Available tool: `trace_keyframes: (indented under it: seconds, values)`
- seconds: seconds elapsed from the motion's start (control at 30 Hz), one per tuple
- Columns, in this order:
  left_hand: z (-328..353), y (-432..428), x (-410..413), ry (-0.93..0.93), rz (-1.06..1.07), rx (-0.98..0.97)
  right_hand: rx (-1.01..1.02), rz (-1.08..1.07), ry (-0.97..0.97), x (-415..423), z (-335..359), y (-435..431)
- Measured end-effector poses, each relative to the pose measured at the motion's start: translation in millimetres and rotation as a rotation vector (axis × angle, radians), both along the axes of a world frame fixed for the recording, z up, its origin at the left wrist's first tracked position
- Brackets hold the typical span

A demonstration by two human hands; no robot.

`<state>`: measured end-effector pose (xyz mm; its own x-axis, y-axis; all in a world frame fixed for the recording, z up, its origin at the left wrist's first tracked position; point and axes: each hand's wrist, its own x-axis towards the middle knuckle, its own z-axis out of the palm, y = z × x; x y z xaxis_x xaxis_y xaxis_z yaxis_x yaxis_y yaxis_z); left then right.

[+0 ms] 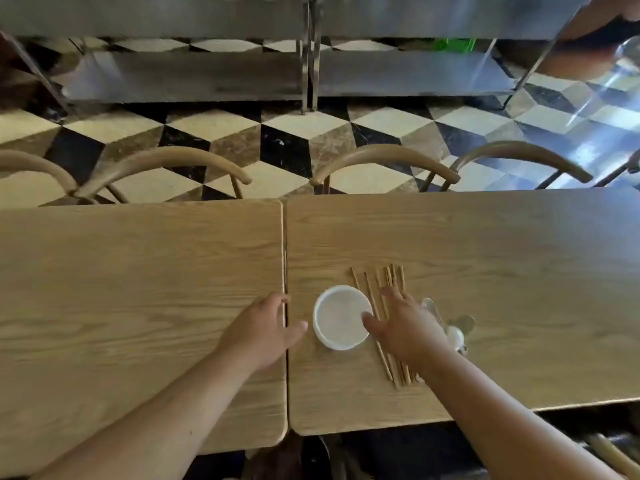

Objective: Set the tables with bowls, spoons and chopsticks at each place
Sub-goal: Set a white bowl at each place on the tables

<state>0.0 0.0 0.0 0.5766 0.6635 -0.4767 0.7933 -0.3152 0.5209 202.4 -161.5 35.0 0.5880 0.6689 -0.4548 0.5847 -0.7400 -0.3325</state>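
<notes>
- Looking down in the head view: the left hand (263,327) is lying open over the seam between the two wooden tables (138,271), fingers relaxed, gripping nothing.
- The right hand (405,327) is spreading flat over the loose chopsticks (390,277), with its thumb lying across the rim of the white bowl (341,318); it is pinching nothing.
- The bowl is sitting upright between the two hands.
- The chopsticks are fanning out under and beyond the right hand, just right of the bowl.
- The spoons (455,337) are lying just right of the right hand, partly hidden; I cannot tell how many.
</notes>
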Motion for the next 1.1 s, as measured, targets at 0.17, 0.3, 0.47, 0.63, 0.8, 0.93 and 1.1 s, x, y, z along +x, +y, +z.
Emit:
trace_keyframes:
  seconds: [0.17, 0.3, 0.47, 0.63, 0.8, 0.93, 1.1]
  values:
    - [-46, -13, 27, 0.011, 0.063, -0.216, 0.036, -0.149, 0.248, 11, -44, 14]
    - [-62, -27, 44, -0.089, 0.233, -0.463, 0.032, -0.195, 0.345, 12, -64, 29]
    - [-69, -38, 57, -0.144, 0.405, -0.703, 0.017, -0.269, 0.404, 14, -79, 39]
    - [-75, -36, 60, -0.23, 0.631, -0.852, -0.025, -0.48, 0.603, 19, -73, 50]
    - [-79, -21, 38, -0.22, 0.663, -0.831, -0.065, -0.554, 0.696, -7, -67, 62]
    - [-65, -6, -14, -0.215, 0.643, -0.789, -0.092, -0.574, 0.732, -57, -58, 77]
    - [-38, 24, -108, -0.275, 0.673, -0.786, -0.06, -0.542, 0.815, -145, -39, 109]
